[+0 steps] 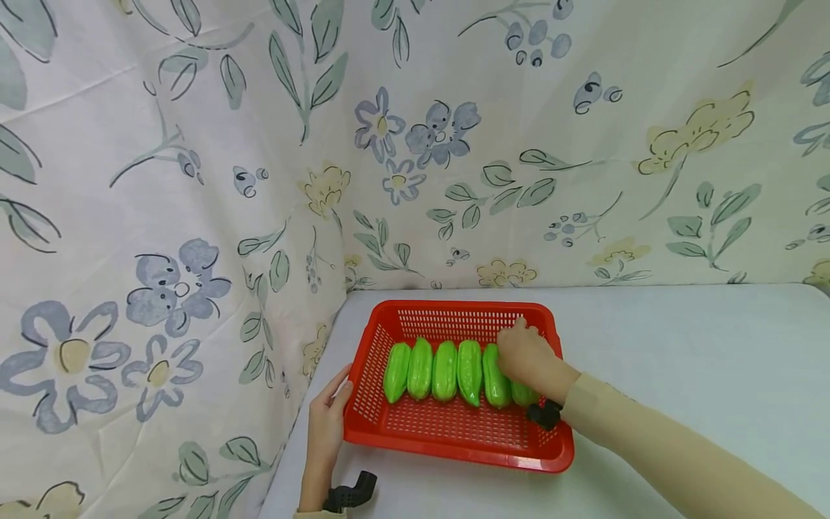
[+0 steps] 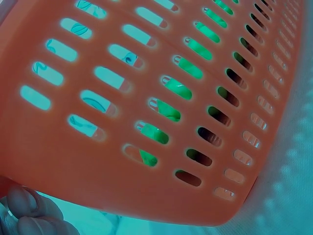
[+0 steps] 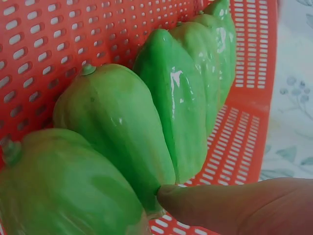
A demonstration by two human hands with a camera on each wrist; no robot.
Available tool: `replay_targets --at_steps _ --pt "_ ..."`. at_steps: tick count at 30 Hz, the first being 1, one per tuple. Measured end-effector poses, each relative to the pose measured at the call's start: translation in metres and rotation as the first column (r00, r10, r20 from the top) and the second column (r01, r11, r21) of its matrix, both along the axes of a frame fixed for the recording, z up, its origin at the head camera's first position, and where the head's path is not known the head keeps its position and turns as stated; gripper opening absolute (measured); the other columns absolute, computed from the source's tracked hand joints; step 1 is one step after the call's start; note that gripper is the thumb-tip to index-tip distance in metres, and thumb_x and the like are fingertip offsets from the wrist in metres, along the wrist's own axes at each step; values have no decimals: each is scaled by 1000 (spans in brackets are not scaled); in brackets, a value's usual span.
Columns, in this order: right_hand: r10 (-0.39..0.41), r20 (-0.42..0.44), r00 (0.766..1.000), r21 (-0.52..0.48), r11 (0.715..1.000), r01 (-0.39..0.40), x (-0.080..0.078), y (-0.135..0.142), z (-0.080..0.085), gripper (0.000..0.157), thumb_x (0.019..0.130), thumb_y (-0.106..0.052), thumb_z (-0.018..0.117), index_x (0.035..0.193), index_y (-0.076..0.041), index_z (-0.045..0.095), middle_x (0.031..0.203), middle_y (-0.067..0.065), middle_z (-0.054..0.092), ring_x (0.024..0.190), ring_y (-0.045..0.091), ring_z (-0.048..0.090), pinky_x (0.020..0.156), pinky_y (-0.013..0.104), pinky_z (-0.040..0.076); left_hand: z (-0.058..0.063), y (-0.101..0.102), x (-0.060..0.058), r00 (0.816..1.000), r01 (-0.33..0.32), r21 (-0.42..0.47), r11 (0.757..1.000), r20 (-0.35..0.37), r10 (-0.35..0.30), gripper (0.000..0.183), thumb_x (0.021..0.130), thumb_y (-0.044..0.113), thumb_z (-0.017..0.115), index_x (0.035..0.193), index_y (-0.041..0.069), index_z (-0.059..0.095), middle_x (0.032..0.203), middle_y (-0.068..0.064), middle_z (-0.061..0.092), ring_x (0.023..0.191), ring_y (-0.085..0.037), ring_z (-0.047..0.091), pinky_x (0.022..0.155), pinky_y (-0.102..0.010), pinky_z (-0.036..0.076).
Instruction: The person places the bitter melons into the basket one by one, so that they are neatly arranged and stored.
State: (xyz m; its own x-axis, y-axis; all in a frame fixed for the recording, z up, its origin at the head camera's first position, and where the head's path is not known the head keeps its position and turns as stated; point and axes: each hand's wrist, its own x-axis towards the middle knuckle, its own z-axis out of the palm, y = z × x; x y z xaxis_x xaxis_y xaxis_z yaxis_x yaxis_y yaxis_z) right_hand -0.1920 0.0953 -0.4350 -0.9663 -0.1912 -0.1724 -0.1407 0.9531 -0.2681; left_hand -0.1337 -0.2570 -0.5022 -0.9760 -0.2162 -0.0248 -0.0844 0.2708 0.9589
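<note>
A row of several glossy green peppers (image 1: 444,371) lies side by side in a red plastic basket (image 1: 454,453). My right hand (image 1: 534,360) reaches in over the right end and holds the last green pepper (image 3: 58,181), partly hidden under it in the head view. In the right wrist view, the thumb (image 3: 234,203) sits at the tip of the neighbouring pepper (image 3: 115,117); the other fingers are hidden. At the basket's left side, my left hand (image 1: 327,411) grips the rim. Its fingertips (image 2: 39,220) show at the rim's edge in the left wrist view.
The basket stands on a white table (image 1: 687,375) close to its left edge. Floral curtains (image 1: 558,144) hang behind and on the left. Small black devices are strapped to the left wrist (image 1: 353,494) and right wrist (image 1: 547,414).
</note>
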Motion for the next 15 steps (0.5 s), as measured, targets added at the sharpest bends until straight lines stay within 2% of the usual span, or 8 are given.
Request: replay_targets --at_steps 10,13,14,15 --pt "-5 0 1000 -13 1000 5 1 4 3 27 92 -19 72 105 4 67 108 30 58 79 34 61 60 43 57 1 0 0 1000 11 1 1000 9 -11 42 110 31 52 150 22 58 137 -17 67 91 -28 73 72 -27 63" --pt "6 -48 999 -35 999 -7 2 8 7 35 94 -25 74 108 6 66 104 27 59 78 30 61 60 41 56 3 0 1 1000 15 -61 998 -2 -15 42 109 31 54 150 21 58 133 -19 68 89 -26 73 70 -27 63" --pt "11 -69 998 -44 999 -14 3 10 8 40 94 -28 75 112 7 66 104 26 60 78 30 62 61 41 57 4 0 1 1000 14 -107 994 -7 -15 42 109 31 55 150 20 59 130 -19 70 88 -23 73 69 -25 63" --pt "13 -98 995 -55 998 -19 4 12 10 44 94 -30 75 115 8 66 103 25 60 79 30 62 62 42 59 5 -1 2 1000 12 -171 985 -12 -14 43 109 31 55 150 20 59 120 -18 73 83 -21 71 66 -23 61"
